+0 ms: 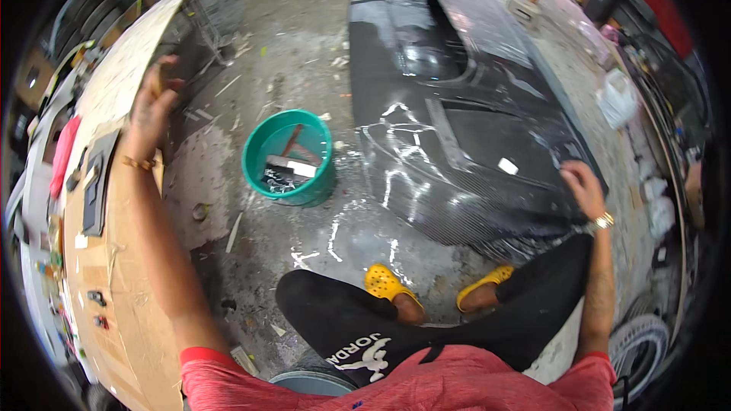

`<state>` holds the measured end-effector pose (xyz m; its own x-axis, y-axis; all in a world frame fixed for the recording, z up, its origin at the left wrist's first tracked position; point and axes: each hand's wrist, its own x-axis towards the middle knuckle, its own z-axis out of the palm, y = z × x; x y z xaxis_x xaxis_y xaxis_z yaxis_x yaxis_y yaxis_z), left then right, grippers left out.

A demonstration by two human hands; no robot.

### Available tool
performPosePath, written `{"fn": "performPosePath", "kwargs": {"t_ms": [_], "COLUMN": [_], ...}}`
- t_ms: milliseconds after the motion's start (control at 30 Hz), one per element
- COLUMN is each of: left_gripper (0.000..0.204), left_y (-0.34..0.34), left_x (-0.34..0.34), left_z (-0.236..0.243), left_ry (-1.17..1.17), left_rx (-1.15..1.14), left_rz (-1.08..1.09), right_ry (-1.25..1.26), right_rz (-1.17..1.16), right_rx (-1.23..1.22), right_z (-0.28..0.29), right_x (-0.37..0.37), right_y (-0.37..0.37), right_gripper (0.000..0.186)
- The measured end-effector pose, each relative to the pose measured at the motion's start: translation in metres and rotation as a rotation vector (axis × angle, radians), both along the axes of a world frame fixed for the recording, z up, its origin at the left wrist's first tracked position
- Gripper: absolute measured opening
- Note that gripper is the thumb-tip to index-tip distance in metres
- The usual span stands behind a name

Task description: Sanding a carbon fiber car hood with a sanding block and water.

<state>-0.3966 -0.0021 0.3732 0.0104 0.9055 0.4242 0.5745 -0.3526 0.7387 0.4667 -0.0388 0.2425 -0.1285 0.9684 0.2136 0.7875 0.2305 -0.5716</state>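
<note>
hood (480, 137) toward the right edge of the floor (251, 68); right hand (583, 189) loosely open at hood's right edge, apparently empty; left hand (154, 103) half-curled, hold unclear; could slip on wet gloss if leaned on.

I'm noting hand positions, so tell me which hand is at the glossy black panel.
The right hand, at the right edge of the black panel. The left hand is well away from it, out by the cardboard-covered table.

black panel (464, 118) — glossy, streaked with light (woven pattern showing) | scoop (438, 46) facing up | lying front-right
</note>
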Motion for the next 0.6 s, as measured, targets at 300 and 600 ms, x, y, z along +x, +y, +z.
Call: {"fn": "performPosePath", "kwargs": {"t_ms": [300, 600], "left_gripper": [0.045, 0.046], "left_y": [-0.034, -0.085], "left_x": [0.355, 0.407], "left_z": [-0.125, -0.193], "left_ry": [-0.557, -0.766], "left_rx": [-0.575, -0.712], "left_rz": [-0.535, -0.279], "right_ry": [0.602, 0.972], "right_rz": [0.307, 0.013], "right_rx": [-0.391, -0.615], "right_z": [-0.044, -0.130], "right_x": [-0.167, -0.148], "right_y": [-0.054, -0.087], "right_gripper": [0.081, 0.020]}}
